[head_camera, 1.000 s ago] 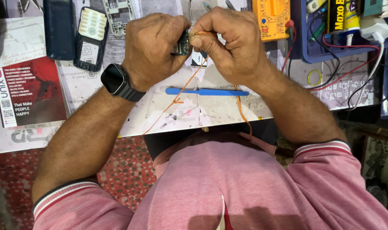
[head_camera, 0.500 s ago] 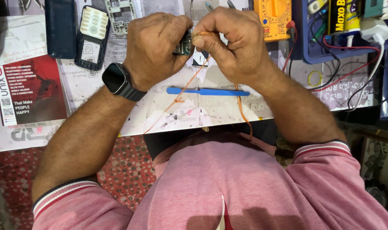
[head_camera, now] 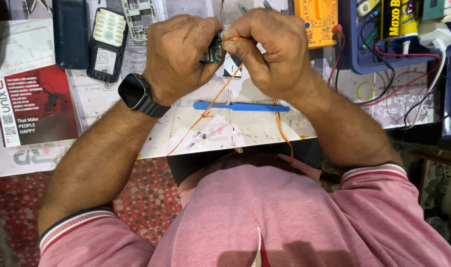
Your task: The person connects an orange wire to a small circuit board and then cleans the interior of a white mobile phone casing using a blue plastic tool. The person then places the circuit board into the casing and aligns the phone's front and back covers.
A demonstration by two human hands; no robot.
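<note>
Both hands grip: left hand [head_camera: 178, 52] clenched around a small green circuit board [head_camera: 214, 51], right hand [head_camera: 272, 49] pinching a thin orange thread [head_camera: 220, 91]. Board judged light, stiff, fragile; best held by its edges.

A red and black printed card [head_camera: 35, 106] lies at the worktop's left edge. A yellow and black glue tube [head_camera: 389, 20] stands in the blue tray [head_camera: 354, 49] near the far right corner. The black smartwatch's dark screen [head_camera: 132, 91] sits on the left wrist.

A paper-covered workbench [head_camera: 245, 128] stands over seemingly red dotted flooring [head_camera: 136, 198].
</note>
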